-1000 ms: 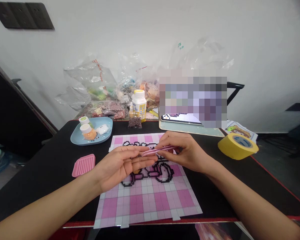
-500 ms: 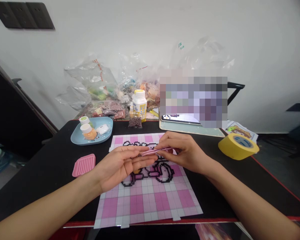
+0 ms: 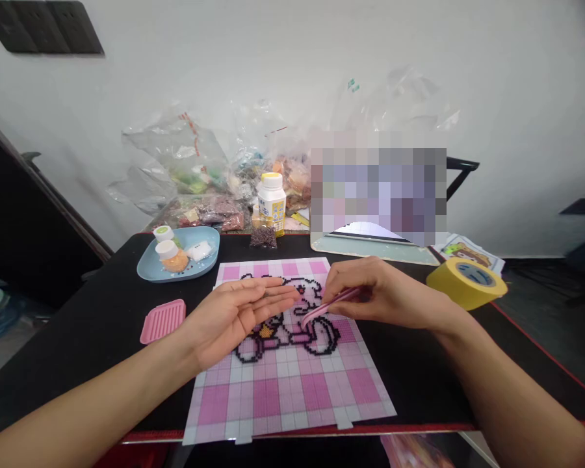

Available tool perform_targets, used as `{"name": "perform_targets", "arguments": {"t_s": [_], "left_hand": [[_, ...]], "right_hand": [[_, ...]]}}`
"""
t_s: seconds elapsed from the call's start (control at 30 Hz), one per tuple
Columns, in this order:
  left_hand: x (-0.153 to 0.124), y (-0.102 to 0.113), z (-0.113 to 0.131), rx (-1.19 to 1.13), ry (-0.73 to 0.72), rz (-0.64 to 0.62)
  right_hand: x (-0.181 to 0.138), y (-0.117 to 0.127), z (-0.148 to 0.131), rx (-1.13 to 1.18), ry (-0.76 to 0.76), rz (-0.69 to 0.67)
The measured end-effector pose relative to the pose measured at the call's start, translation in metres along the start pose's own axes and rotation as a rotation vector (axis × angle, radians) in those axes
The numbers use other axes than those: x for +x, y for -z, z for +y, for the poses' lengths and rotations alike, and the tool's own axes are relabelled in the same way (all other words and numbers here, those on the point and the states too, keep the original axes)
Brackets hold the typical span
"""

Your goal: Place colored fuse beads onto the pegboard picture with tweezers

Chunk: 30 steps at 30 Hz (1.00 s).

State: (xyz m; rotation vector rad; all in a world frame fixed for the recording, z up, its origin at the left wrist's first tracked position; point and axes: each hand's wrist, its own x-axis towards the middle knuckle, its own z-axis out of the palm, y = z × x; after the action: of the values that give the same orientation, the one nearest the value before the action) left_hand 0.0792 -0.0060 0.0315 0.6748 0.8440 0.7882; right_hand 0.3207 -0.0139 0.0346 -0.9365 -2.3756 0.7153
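My right hand (image 3: 370,292) pinches a pair of pink tweezers (image 3: 329,307), its tip pointing down and left at the beaded board (image 3: 283,406). Whether a bead sits in the tip is too small to tell. Black beads outline a cartoon figure (image 3: 324,335) on the pink-and-white checked board, with a small patch of orange-yellow beads inside it. Over the board's left half, my left hand (image 3: 244,312) is held palm up, fingers stretched out, partly covering the figure. Any beads on that palm cannot be made out.
A pink ridged tray (image 3: 163,322) lies left of the board. Behind it, a blue plate (image 3: 146,266) carries small jars. A white bottle (image 3: 272,205), bead bags (image 3: 209,211) and a blurred-out tablet (image 3: 375,201) stand at the back. Yellow tape (image 3: 451,286) sits right.
My right hand has drawn the tweezers away from the left fingers, rightward and down, so the tip now points at the beaded figure. My left hand stays nearly in place, palm up.
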Motion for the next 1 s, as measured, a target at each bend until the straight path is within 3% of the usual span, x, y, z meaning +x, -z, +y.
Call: {"name": "perform_targets", "arguments": {"t_s": [0.17, 1.0], "left_hand": [[0.0009, 0.0003, 0.0003, -0.007, -0.017, 0.018], [0.0009, 0.0017, -0.0005, -0.018, -0.009, -0.017]], "right_hand": [[0.0008, -0.0020, 0.0028, -0.017, -0.025, -0.054], [0.0012, -0.0057, 0.0029, 0.013, 0.014, -0.041]]}}
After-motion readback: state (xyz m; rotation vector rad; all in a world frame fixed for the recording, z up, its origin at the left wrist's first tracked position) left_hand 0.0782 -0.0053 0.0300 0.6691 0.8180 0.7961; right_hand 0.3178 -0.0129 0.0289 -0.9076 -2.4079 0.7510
